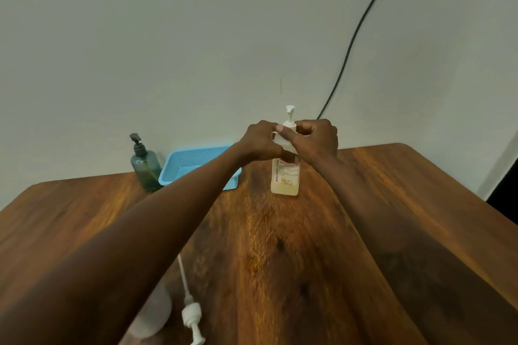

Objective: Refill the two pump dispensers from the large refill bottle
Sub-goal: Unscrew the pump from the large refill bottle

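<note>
Head view: left hand [260, 140] grips the labelled pump bottle [285, 179] at its shoulder, right hand [316, 137] curls fingers round the collar [290, 125], loose white pump [192, 314] lies well behind the fingers, green dispenser [145, 168] sits capped far left of them, so I'd say refilling's barely started.

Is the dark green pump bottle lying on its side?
No, the dark green pump bottle stands upright on the table beside the blue basket.

The one camera sits on my head, wide-angled, looking forward and down along the desk [392, 204] to the wall [196, 36] behind it. My forearms [140, 232] loom close from the bottom corners. My left hand [260, 140] and right hand [319, 137] meet mid-frame, farther out, on the pump dispenser [285, 176].
</note>
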